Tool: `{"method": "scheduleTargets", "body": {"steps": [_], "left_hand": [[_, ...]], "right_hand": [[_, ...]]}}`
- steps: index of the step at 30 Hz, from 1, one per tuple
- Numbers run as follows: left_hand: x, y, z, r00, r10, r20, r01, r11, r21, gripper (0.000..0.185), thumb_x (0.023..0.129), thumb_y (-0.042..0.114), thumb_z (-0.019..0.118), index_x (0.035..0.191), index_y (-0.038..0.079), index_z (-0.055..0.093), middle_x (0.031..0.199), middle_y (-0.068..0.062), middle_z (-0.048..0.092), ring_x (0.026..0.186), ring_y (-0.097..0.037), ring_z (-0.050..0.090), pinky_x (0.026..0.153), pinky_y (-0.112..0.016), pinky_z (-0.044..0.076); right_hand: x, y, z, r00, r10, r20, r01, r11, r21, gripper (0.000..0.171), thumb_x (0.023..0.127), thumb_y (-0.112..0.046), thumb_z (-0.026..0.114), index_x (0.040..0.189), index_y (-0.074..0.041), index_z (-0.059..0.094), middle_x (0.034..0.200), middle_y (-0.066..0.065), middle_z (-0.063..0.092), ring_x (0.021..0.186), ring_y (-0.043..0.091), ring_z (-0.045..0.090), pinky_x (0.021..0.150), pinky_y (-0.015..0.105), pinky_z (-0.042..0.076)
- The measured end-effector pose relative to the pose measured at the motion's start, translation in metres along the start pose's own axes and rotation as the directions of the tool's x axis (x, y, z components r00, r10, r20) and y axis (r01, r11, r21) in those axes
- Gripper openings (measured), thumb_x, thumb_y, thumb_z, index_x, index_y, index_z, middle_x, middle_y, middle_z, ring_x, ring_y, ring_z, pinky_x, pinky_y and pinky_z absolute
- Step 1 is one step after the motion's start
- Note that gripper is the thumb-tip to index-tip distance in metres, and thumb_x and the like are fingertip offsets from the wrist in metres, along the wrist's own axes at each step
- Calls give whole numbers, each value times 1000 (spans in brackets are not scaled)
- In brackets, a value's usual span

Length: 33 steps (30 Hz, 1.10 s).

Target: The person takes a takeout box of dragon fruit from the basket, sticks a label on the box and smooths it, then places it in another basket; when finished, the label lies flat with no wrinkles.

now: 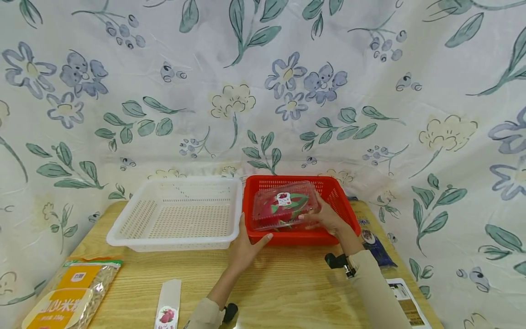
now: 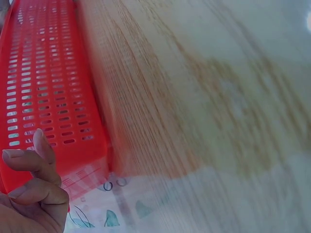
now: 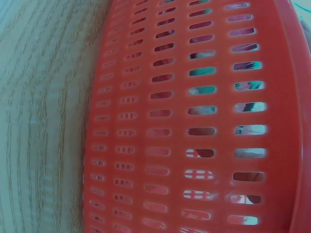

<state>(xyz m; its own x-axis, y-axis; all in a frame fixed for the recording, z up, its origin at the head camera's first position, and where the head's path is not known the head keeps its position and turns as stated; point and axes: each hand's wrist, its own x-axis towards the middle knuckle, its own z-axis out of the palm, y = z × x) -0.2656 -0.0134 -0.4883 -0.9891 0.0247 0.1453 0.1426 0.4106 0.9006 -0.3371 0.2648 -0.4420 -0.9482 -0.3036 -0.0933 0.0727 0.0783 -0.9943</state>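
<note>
A clear plastic clamshell box point(image 1: 267, 208) with pink and green contents and a small white label sits tilted in the red basket point(image 1: 349, 214). My right hand point(image 1: 326, 217) grips the box's right end, thumb at the front and fingers behind. At the basket's front left corner is my left hand point(image 1: 244, 246), thumb spread along the front wall and fingers pointing up. The left wrist view has the left fingers point(image 2: 41, 191) loosely bent beside the basket's corner. The right wrist view is filled by the basket's slotted wall point(image 3: 175, 121), which hides most of that hand.
A white basket point(image 1: 174, 240) stands left of the red one. An orange food bag point(image 1: 67, 292) lies front left, near a paper strip with a fruit picture point(image 1: 167, 304). On the right are a blue packet point(image 1: 378, 249) and a white-edged card point(image 1: 407, 301). Floral cloth point(image 1: 263, 91) hangs behind.
</note>
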Motion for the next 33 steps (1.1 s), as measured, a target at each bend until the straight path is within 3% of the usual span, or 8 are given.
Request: {"method": "scheduleTargets", "body": {"steps": [7,12,20,33], "left_hand": [[1,-1,0,1000,-8,1,8,1000,5,110,82,57,73,160,21,4,156,-9,40,131,-34,51,98,-55,49],[0,0,-1,1000,3,6,-3,1000,-4,109,83,56,73,160,22,4,156,-7,39,132,-32,51,100,-55,48],[1,-2,-1,1000,14,6,-14,1000,1,109,83,55,73,160,22,5,155,-7,41,131,-33,52,100,-55,47],[2,-3,-1,1000,-8,-1,8,1000,21,110,81,58,74,160,24,5,153,-7,44,129,-32,53,100,-56,47]], "right_hand": [[-2,0,0,1000,-1,19,2,999,-40,102,93,-7,68,159,-35,-5,144,32,44,98,25,70,87,61,50],[-1,1,0,1000,-6,21,8,997,-72,100,93,-3,64,160,-33,-5,146,28,42,104,26,65,83,57,54],[-2,1,-1,998,-40,40,44,991,-124,99,90,0,67,160,-24,1,150,23,40,134,44,40,100,44,50],[-2,5,-5,997,-12,74,26,982,-185,100,85,-1,73,158,-19,7,150,22,40,135,42,42,106,48,45]]}}
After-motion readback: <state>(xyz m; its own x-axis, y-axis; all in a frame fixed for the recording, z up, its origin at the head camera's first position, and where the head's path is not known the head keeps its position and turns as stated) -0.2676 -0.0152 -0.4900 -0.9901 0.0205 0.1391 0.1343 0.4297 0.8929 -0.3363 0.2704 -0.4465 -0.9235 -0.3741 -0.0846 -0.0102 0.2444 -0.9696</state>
